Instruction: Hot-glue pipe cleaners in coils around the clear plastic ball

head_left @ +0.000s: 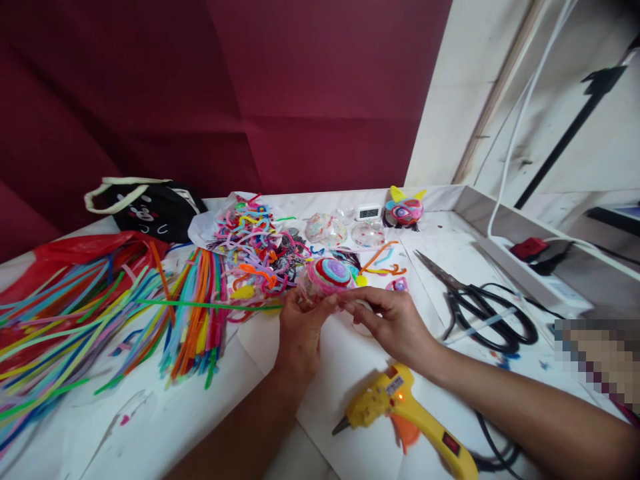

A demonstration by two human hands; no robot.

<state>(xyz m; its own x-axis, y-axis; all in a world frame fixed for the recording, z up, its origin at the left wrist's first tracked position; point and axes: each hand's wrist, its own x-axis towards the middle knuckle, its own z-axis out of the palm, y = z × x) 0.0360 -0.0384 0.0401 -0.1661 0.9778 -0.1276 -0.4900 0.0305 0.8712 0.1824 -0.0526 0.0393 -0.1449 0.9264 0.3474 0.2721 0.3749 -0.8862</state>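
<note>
Head view: left hand (300,327) and right hand (390,320) pinch the coiled pipe-cleaner ball (330,275); best kept steady, fingertips away from glue gun (400,413) beneath the right wrist.

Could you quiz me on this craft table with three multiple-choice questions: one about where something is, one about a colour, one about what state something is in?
1. Where do the scissors lie?
A. right of the hands
B. on the black bag
C. under the red plastic bag

2. What colour is the glue gun?
A. blue
B. yellow
C. white

3. How is the spiral-topped ball held?
A. it lies alone on the table
B. in the right hand only
C. between both hands

Answers:
1. A: the scissors lie on the white table, beyond the right hand.
2. B: its body is yellow, with an orange trigger.
3. C: fingers of the left hand and the right hand meet at its lower edge.
</note>
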